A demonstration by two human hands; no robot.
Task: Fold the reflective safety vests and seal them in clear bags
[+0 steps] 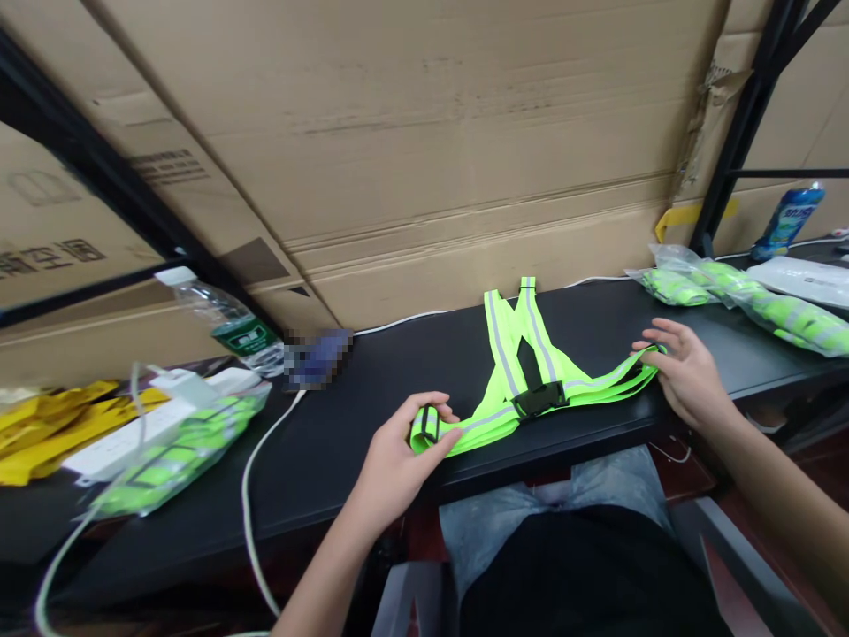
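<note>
A neon-yellow reflective vest (504, 376) made of elastic straps with grey stripes lies on the black table in front of me. Its two shoulder straps point away toward the cardboard, and a black buckle (540, 400) sits at the middle of the waist band. My left hand (415, 442) grips the left end of the band beside a black strap slider (430, 425). At the other end, my right hand (680, 367) pinches the looped band between thumb and fingers, with its other fingers apart. The band stretches between both hands.
Bagged vests lie at the left (176, 456) and right (789, 305). A water bottle (232, 323), a phone-like pixelated item (322, 358), a white power strip (133, 438) and yellow packets (59, 429) stand left. A white cable (248, 487) crosses the table (311, 469). Cardboard (424, 150) walls the back.
</note>
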